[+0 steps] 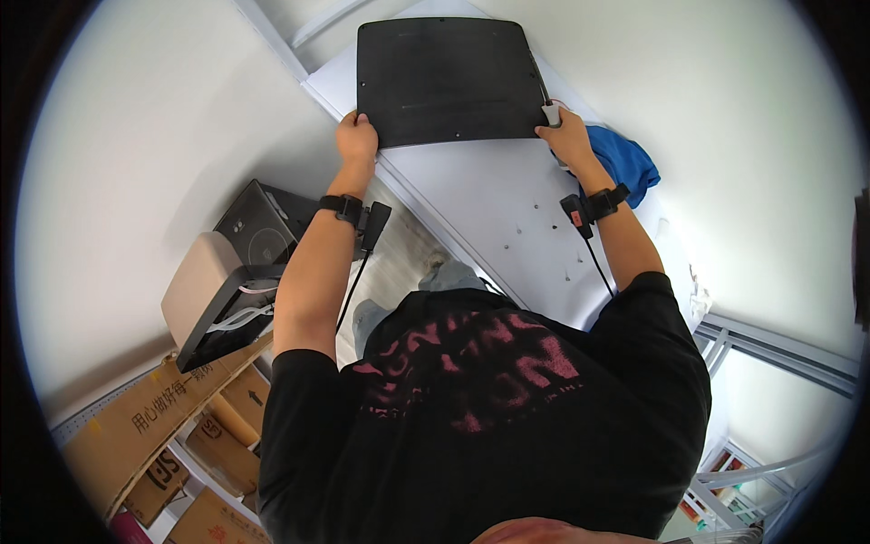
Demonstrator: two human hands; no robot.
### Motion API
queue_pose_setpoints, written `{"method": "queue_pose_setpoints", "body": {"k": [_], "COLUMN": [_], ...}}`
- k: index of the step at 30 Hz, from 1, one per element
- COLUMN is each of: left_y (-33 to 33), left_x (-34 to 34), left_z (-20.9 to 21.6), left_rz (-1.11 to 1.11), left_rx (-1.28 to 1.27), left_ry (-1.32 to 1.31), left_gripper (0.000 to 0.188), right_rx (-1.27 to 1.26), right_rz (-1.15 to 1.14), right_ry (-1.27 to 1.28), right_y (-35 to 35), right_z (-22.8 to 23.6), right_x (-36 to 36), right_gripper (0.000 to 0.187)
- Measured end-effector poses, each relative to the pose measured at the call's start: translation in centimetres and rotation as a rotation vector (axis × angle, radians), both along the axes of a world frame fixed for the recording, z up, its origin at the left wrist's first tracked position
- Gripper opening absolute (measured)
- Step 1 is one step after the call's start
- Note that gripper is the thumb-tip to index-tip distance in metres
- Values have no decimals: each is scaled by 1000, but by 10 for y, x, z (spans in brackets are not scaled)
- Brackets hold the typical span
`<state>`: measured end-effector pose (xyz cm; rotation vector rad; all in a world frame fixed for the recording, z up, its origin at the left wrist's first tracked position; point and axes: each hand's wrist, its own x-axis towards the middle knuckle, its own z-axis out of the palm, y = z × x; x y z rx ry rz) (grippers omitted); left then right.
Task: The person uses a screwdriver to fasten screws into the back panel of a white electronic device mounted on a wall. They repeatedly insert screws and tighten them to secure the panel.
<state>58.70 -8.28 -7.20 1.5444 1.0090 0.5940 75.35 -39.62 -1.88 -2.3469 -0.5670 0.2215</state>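
Note:
A large flat black panel (449, 86) with small screw holes along its edges lies at the far end of the white table (471, 195). My left hand (357, 140) is closed on its near left corner, thumb on top. My right hand (566, 138) is at the near right corner, closed round a screwdriver (551, 114) with a pale grey handle. The screwdriver's thin shaft points away along the panel's right edge; its tip is hard to make out. Several small screws (555, 227) lie scattered on the tabletop, nearer to me than the panel.
A blue cloth or bag (625, 168) lies just right of my right hand. To my left stand a black box-shaped appliance (258, 227) and a beige-and-black casing (213, 290) with white cables. Cardboard boxes (163, 408) fill the lower left. Metal framing (779, 349) stands at the right.

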Motion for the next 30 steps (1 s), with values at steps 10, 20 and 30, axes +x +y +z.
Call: {"method": "queue_pose_setpoints", "body": {"k": [10, 20, 30], "left_y": [4, 3, 6], "left_x": [-11, -25, -73], "left_z": [10, 14, -10], "left_rz": [-199, -339, -312], "left_rx": [157, 359, 248], "left_ry": [115, 212, -25], "left_gripper": [34, 56, 49], "right_rx": [-24, -94, 262], "right_rz": [-22, -28, -216], "right_ry": [52, -89, 179], "right_y": [4, 5, 7], "right_z": [-7, -12, 15], "right_x": [-7, -11, -34], "right_gripper": [38, 31, 31]}}
